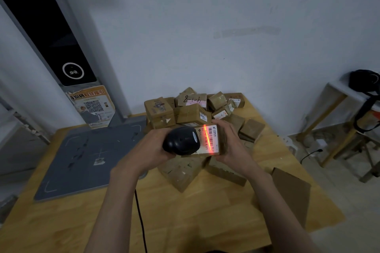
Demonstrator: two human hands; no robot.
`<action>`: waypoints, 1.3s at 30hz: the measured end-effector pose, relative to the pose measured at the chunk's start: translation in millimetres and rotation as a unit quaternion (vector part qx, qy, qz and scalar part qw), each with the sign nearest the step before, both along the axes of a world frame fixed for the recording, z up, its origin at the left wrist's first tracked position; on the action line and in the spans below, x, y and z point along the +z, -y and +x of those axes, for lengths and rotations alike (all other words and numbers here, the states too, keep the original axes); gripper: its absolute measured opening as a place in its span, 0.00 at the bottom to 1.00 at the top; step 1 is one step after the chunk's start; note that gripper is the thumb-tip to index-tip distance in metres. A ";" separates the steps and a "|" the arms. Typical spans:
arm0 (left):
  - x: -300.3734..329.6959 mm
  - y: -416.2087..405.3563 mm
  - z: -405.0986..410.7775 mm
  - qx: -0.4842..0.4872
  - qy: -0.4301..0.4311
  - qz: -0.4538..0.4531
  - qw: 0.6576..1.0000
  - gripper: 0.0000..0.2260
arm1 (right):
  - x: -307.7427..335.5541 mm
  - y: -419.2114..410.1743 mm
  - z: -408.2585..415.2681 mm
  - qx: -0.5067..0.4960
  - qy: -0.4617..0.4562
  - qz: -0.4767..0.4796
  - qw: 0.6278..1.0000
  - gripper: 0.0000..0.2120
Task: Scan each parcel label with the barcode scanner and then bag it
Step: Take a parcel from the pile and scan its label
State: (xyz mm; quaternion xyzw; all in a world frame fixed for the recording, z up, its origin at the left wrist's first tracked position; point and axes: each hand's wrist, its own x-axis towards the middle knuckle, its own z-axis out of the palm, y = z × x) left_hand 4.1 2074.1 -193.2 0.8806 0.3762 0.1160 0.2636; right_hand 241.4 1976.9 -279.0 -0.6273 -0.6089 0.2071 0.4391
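Head view takes in a wooden table (185,211) with a heap of brown parcels (191,109) at its far side, none visibly bagged, and no bag in sight, so most of the job looks undone. Above the heap, the right hand (232,146) grips one parcel (213,141), held up off the table. Left hand (152,148) wraps the barcode scanner (182,140), its red line crossing the label (210,138): scanning underway, bagging next.

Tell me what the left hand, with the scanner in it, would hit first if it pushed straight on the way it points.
Most likely the white label of the parcel held by the right hand. The left hand aims the barcode scanner at it, and the red scan line lies across it. The gap is hard to judge.
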 end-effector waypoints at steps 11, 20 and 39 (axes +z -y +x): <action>2.5 5.2 -3.8 -0.018 0.006 -0.005 1.000 0.24 | -3.0 2.4 1.6 0.010 0.002 -0.002 1.000 0.48; -0.9 11.5 -6.7 -0.012 -0.001 -0.012 1.000 0.24 | -1.0 12.5 3.5 0.015 0.000 -0.005 1.000 0.48; -55.2 93.8 87.3 -0.284 -0.025 -0.080 0.955 0.20 | -56.8 219.1 -34.1 -0.371 -0.131 -0.054 0.918 0.52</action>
